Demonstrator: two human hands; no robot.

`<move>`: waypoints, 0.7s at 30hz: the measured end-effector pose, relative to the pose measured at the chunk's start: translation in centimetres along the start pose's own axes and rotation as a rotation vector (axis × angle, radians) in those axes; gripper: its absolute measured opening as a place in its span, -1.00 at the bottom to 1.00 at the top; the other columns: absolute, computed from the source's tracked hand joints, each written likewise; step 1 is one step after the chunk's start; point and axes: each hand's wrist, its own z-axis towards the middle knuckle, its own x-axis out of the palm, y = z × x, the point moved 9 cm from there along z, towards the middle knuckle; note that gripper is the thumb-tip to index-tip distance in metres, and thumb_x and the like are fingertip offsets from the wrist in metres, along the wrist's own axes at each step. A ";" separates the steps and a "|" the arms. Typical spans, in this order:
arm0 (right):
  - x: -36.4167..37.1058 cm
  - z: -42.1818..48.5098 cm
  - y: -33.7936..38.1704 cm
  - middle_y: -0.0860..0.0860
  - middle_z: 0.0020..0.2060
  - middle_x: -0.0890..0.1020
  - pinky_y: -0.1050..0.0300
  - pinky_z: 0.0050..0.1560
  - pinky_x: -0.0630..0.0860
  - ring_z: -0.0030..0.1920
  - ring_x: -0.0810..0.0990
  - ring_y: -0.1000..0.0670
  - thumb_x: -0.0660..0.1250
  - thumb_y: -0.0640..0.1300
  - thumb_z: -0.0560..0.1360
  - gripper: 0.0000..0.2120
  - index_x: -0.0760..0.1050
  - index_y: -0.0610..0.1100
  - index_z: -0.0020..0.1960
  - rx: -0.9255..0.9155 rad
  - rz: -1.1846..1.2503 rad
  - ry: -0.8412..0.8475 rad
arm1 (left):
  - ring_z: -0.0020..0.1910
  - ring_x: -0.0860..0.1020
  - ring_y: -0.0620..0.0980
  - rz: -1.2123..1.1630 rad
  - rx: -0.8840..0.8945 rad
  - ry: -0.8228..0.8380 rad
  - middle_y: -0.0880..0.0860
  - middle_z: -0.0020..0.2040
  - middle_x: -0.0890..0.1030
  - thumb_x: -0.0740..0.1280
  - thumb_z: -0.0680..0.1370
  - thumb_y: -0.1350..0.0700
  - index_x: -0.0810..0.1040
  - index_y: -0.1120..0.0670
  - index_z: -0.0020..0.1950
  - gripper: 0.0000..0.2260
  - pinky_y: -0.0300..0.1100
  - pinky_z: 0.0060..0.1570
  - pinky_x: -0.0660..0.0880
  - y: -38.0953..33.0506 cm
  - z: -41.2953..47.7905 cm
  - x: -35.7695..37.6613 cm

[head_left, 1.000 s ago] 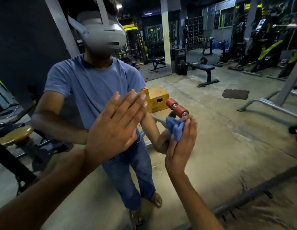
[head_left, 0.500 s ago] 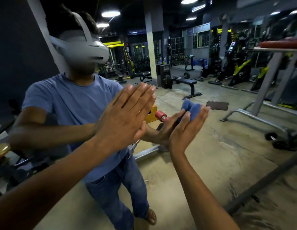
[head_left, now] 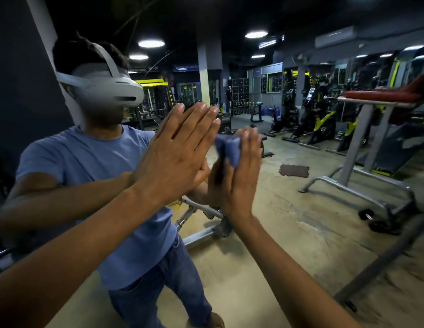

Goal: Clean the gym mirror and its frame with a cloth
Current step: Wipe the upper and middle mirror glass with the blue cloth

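Your right hand (head_left: 239,176) presses the blue cloth (head_left: 227,147) flat against the mirror (head_left: 324,221), fingers (head_left: 250,143) straight and close together with the cloth bunched under them. Over the last second it has carried the cloth upward on the glass, from about waist level of your reflection to near shoulder level, so this looks like an upward wiping stroke across the middle of the pane. Your left hand (head_left: 180,152) lies just beside it, palm flat on the glass, fingers straight and slightly spread, holding nothing; it has climbed too, probably to brace you. The frame is out of view, so it likely remains to be cleaned.
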 end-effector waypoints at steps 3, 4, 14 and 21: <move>-0.5 -1.8 -0.9 -0.22 0.66 0.16 -0.35 0.62 0.11 0.69 0.07 -0.19 0.24 -0.21 0.68 -0.41 0.14 -0.34 0.64 -0.176 -0.077 0.096 | 0.72 -0.03 0.24 -0.012 -0.017 -0.024 0.23 0.74 -0.03 -0.01 0.70 -0.01 -0.01 0.23 0.73 -0.37 0.28 0.67 -0.10 -0.3 -0.1 0.1; -1.0 -1.1 -2.1 -0.19 0.67 0.16 -0.36 0.61 0.10 0.69 0.06 -0.17 0.21 -0.19 0.69 -0.42 0.14 -0.32 0.65 -0.142 -0.089 0.068 | 0.72 -0.01 0.24 -0.015 -0.022 -0.035 0.23 0.74 0.00 0.05 0.69 0.00 0.01 0.24 0.73 -0.35 0.29 0.67 -0.07 -0.4 -0.1 0.1; -0.5 5.1 3.0 -0.25 0.65 0.16 -0.34 0.63 0.06 0.68 0.07 -0.23 0.11 -0.12 0.69 -0.43 0.17 -0.37 0.62 -0.346 -0.031 0.110 | 0.66 0.25 0.22 -0.092 -0.132 -0.149 0.22 0.68 0.27 0.12 0.68 0.05 0.26 0.24 0.67 -0.43 0.32 0.60 0.18 0.6 1.7 -1.2; -2.6 14.9 1.7 -0.13 0.69 0.12 -0.18 0.68 -0.05 0.70 -0.01 -0.09 0.05 -0.03 0.74 -0.43 0.11 -0.25 0.68 -0.110 -0.040 -0.084 | 0.72 0.01 0.22 0.001 -0.198 -0.066 0.22 0.74 0.01 -0.07 0.73 -0.06 -0.01 0.22 0.74 -0.38 0.33 0.64 0.05 2.3 3.4 0.0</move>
